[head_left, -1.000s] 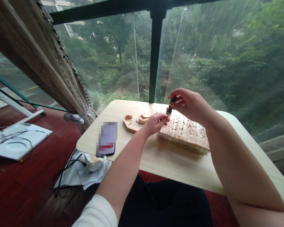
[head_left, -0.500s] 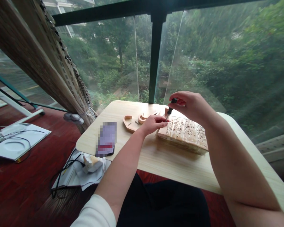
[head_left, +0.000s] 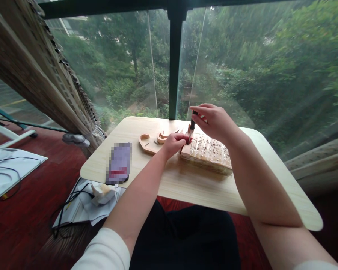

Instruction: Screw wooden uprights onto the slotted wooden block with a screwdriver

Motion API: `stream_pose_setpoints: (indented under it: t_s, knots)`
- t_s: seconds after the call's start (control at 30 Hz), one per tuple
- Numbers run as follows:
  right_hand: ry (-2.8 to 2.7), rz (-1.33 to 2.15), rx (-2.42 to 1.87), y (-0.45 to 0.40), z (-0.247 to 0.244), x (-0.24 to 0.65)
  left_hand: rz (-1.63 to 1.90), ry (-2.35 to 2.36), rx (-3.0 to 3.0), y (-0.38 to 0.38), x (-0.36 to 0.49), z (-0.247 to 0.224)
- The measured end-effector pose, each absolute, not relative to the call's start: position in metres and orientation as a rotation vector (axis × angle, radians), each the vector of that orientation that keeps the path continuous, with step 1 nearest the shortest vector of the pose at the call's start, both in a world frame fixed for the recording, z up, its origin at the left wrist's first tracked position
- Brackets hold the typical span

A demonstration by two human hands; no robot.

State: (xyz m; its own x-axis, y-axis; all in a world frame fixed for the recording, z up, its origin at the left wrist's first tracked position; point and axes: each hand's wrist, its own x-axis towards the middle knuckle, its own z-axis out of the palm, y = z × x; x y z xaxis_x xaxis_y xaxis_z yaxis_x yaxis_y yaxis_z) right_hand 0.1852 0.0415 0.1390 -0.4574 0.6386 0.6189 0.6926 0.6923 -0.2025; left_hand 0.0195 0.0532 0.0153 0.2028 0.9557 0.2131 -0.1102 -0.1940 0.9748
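My right hand (head_left: 210,119) is closed round the black handle of a screwdriver (head_left: 193,122), which points down at a wooden piece (head_left: 187,151). This piece lies at the left end of a plastic-wrapped block with brown specks (head_left: 210,150). Close to the screwdriver's tip, my left hand (head_left: 174,144) has its fingers pressed together by the wooden piece; what they hold, if anything, is too small to make out. Curved wooden parts (head_left: 144,141) lie left of my left hand, with small screw-like pieces (head_left: 157,142) among them.
A phone (head_left: 119,161) with a white cable lies on the left of the pale wooden table (head_left: 202,195). Papers and black cables (head_left: 94,198) are below the table's left edge. A window stands behind, with a tied curtain (head_left: 45,67) at the left.
The whole view has shifted, so the table and hands appear farther left. The screwdriver stands more upright, and the fingers of my right hand have changed position around its handle.
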Motion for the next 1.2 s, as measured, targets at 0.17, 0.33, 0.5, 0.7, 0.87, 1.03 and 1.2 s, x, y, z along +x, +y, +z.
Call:
stream_pose_setpoints:
  t_s: [0.17, 0.33, 0.5, 0.7, 0.87, 1.03, 1.2]
  knots:
    - [-2.231, -0.080, -1.059, 0.040, 0.139, 0.185, 1.386, 0.910, 1.451, 0.050, 0.029, 0.007]
    - [-2.188, -0.167, -1.150, 0.042, 0.141, 0.187, 1.473, 0.935, 1.477, 0.048, 0.033, 0.004]
    - [-2.248, -0.168, -1.202, 0.038, 0.146, 0.188, 1.498, 0.959, 1.502, 0.047, 0.035, 0.003]
    - [-2.229, -0.226, -1.309, 0.033, 0.150, 0.192, 1.518, 0.970, 1.564, 0.048, 0.036, 0.002]
    - [-2.306, -0.241, -1.398, 0.026, 0.156, 0.192, 1.512, 0.955, 1.594, 0.050, 0.035, 0.000]
    - [-2.364, -0.288, -1.507, 0.020, 0.161, 0.196, 1.529, 0.955, 1.597, 0.051, 0.035, -0.001]
    - [-2.275, -0.265, -1.456, 0.027, 0.158, 0.203, 1.527, 0.942, 1.600, 0.050, 0.036, 0.001]
